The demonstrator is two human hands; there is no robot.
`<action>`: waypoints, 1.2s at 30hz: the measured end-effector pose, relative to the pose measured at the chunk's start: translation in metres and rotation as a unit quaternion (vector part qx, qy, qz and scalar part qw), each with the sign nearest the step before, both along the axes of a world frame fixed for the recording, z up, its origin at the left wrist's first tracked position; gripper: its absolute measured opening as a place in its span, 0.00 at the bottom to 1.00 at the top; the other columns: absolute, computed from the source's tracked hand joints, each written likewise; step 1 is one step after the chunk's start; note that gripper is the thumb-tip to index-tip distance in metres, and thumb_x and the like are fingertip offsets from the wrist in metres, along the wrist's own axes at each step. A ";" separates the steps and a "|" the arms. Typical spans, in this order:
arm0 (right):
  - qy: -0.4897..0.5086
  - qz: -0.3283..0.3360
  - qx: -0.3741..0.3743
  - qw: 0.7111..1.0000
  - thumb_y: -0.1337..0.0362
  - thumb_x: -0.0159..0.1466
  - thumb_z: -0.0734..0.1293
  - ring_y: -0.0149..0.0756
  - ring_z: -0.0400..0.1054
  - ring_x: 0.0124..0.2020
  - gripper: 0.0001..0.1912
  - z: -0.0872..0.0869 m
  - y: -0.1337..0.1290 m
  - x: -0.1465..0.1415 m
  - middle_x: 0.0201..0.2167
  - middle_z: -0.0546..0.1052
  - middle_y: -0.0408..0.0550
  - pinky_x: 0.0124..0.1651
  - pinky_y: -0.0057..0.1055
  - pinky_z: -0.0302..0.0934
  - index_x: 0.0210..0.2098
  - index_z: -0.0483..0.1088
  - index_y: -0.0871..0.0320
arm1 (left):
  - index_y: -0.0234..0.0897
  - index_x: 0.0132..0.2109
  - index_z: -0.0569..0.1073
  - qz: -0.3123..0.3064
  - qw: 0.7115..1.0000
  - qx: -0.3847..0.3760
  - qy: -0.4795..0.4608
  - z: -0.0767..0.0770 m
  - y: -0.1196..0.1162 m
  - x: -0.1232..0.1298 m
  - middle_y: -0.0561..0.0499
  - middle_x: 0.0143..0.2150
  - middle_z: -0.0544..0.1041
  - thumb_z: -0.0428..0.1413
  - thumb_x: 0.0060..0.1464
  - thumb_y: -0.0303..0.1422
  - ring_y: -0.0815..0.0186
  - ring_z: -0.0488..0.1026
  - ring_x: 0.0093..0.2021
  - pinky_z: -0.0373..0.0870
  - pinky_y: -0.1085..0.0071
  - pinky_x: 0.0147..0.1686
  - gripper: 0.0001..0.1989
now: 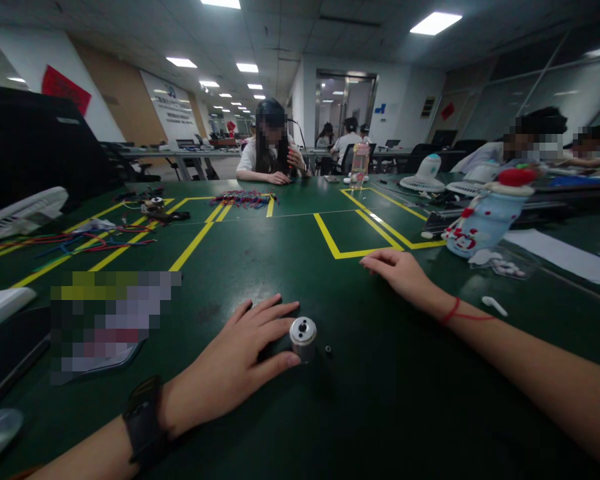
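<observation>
A small silver metal cylinder (303, 339) stands upright on the green table, with a dark centre hole and smaller holes in its top. My left hand (247, 347) rests beside it, thumb and index finger against its left side, the other fingers spread out. Just right of the cylinder lies a tiny dark ring-shaped part (329, 349). Farther forward, my right hand (400, 270) is over the table by a yellow tape line. Its fingers are curled together at the tips; whatever they may hold is too small or hidden to see.
A blue bottle with a red lid (495, 213), a small bag (503, 263) and a white earbud (495, 306) are at right. Wires (105, 233) and a pixelated packet (113, 323) lie left. A bundle of coloured wires (245, 198) lies ahead, before a seated person (270, 150).
</observation>
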State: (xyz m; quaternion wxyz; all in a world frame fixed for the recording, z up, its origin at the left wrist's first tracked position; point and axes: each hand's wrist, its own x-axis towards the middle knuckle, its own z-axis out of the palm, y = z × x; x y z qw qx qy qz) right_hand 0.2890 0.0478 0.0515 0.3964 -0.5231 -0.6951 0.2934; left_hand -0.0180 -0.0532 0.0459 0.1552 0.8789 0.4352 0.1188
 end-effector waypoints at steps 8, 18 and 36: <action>-0.024 0.002 0.004 1.000 0.55 0.59 0.65 0.35 0.67 0.30 0.15 0.002 -0.001 0.004 0.29 0.75 0.48 0.34 0.33 0.60 0.33 0.75 0.62 | 0.57 0.62 0.60 -0.002 1.000 0.001 0.009 0.007 -0.006 0.001 0.55 0.68 0.56 0.49 0.64 0.45 0.52 0.47 0.68 0.41 0.40 0.62 0.20; -0.171 0.342 0.084 0.920 0.59 0.58 0.71 0.34 0.66 0.42 0.08 0.019 -0.065 -0.061 0.39 0.71 0.46 0.47 0.34 0.59 0.35 0.76 0.55 | 0.58 0.64 0.56 -0.005 1.000 0.005 0.013 0.005 -0.007 -0.013 0.56 0.68 0.56 0.49 0.64 0.45 0.51 0.48 0.68 0.42 0.40 0.62 0.23; -0.010 0.178 0.087 0.980 0.58 0.62 0.66 0.32 0.67 0.37 0.10 0.030 -0.062 -0.061 0.36 0.74 0.46 0.39 0.29 0.61 0.36 0.75 0.58 | 0.59 0.63 0.56 -0.001 1.000 0.014 0.023 -0.004 -0.002 -0.004 0.58 0.68 0.55 0.48 0.64 0.46 0.53 0.47 0.68 0.42 0.40 0.62 0.22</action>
